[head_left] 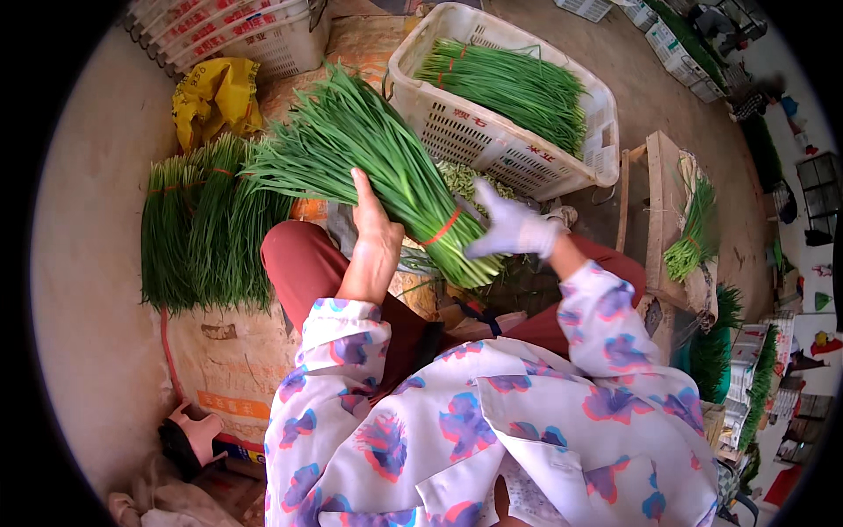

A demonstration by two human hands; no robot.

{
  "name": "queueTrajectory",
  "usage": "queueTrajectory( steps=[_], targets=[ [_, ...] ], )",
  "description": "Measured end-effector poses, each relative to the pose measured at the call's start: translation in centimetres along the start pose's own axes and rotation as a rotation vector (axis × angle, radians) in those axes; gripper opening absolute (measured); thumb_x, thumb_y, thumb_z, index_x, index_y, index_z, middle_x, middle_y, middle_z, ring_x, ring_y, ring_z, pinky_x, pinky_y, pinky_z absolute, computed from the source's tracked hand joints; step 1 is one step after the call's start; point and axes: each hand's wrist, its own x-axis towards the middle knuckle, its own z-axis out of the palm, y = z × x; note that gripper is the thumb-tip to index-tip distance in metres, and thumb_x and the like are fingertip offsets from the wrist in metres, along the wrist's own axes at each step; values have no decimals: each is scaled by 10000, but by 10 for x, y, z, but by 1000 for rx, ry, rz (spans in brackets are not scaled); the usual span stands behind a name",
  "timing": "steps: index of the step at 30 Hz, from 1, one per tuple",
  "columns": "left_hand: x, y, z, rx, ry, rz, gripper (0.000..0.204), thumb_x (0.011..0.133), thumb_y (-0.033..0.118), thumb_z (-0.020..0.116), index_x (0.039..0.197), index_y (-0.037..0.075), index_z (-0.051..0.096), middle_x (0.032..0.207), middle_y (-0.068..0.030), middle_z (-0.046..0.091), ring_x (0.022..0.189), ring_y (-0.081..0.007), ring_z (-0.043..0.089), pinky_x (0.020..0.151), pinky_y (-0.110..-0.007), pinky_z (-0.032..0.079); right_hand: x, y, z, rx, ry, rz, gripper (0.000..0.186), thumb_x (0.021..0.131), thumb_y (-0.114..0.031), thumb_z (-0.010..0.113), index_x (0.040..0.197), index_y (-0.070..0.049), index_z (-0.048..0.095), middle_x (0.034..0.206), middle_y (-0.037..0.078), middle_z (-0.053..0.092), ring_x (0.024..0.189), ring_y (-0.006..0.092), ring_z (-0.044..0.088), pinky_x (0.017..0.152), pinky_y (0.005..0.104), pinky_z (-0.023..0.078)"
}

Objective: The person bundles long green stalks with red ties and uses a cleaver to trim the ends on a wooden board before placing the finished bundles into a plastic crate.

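A long bunch of green leafy stalks (369, 158) with an orange band near its pale cut ends lies diagonally above my lap. My bare left hand (373, 224) is closed on it at the middle, thumb up along the leaves. My right hand (518, 227), in a pale glove, has its fingers spread at the bunch's right side near the banded end; I cannot tell whether the fingertips touch it. Pale cut scraps (465, 180) lie behind the bunch, partly hidden.
Banded bundles (176, 237) lie at left beside a wall (83, 263). A white crate (465, 123) of greens stands ahead, stacked crates (255, 48) and a yellow bag (211, 92) back left. A wooden stand (654, 176) with a bundle is at right; people (746, 101) work far right.
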Motion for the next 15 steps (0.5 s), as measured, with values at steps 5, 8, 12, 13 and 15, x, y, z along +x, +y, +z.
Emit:
queueTrajectory(
  steps=[5, 8, 12, 13, 15],
  targets=[
    [-42, -29, 23, 273, 58, -45, 705, 813, 286, 761, 1358, 57, 376, 1324, -130, 504, 1146, -295, 553, 946, -453, 490, 60, 7, 50, -107, 185, -10, 1363, 473, -517, 850, 1486, 17, 111, 1399, 313, 382, 1275, 419, 434, 1086, 390, 354],
    [-45, -7, 20, 305, -52, -245, 589, 773, 229, 760, 1264, 65, 480, 1284, -131, 520, 1213, -278, 482, 1037, -486, 379, 62, 37, 53, 553, 40, -106, 947, 628, -318, 787, 1400, -14, 331, 1278, 204, 528, 1109, 279, 567, 941, 370, 472],
    [-52, 41, 9, 366, -296, -318, 681, 861, 340, 637, 1403, 21, 377, 1411, -206, 436, 1306, -291, 423, 1084, -436, 341, 14, 68, 30, 1339, -274, 284, 551, 833, -315, 654, 1283, -28, 516, 1115, 131, 652, 929, 223, 664, 834, 357, 550],
    [-56, 58, -13, 358, -400, -248, 678, 890, 354, 599, 1414, -3, 362, 1416, -214, 439, 1287, -299, 459, 1073, -415, 371, 11, 71, 37, 1460, -361, 421, 539, 856, -371, 631, 1258, -23, 542, 1090, 133, 664, 916, 228, 671, 835, 364, 556],
    [-61, 56, -4, 339, -778, -484, 611, 937, 432, 509, 1287, -69, 497, 1262, -220, 580, 1140, -305, 596, 1004, -387, 460, -13, 106, 16, 1458, -287, 384, 569, 857, -414, 617, 1251, -11, 547, 1111, 148, 658, 939, 246, 670, 841, 387, 559]
  ],
)
